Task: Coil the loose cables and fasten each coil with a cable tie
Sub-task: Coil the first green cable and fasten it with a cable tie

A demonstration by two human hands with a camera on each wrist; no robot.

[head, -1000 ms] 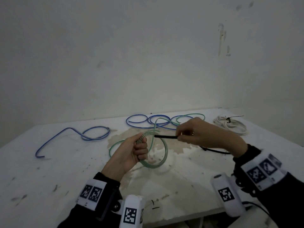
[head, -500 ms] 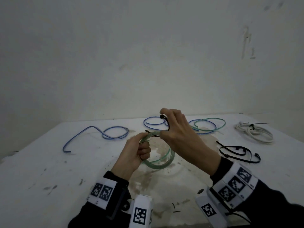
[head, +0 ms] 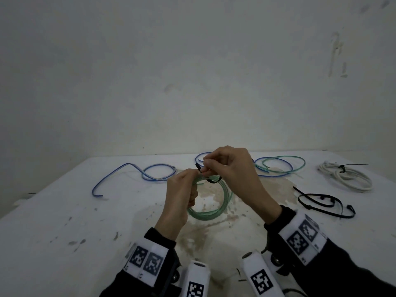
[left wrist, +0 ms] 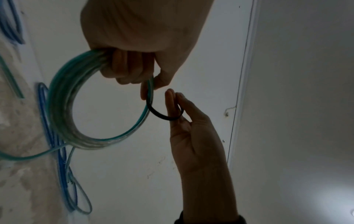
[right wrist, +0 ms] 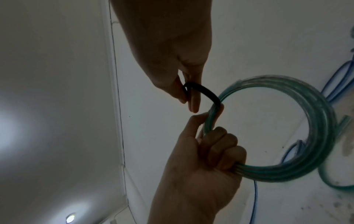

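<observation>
My left hand point(head: 184, 189) grips a coil of green cable point(head: 216, 209) held above the white table point(head: 64, 211); its fingers point(left wrist: 126, 66) curl round the bundle point(left wrist: 63, 97). A black cable tie point(left wrist: 162, 115) loops round the coil beside my left thumb. My right hand point(head: 227, 166) pinches the tie point(right wrist: 201, 91) between thumb and fingers point(right wrist: 193, 103), just above the coil point(right wrist: 314, 115). The tie point(head: 212, 180) shows as a dark loop between both hands.
Loose blue cable point(head: 132, 174) lies at back left, blue and green cables point(head: 278, 166) at back right. A white coil point(head: 347, 176) with a black tie sits far right. Spare black ties point(head: 321, 202) lie right of my right wrist.
My right hand brought the black tie from a straight hold over the coil into a loop round it, moving close to my left hand. The view shifted left.
</observation>
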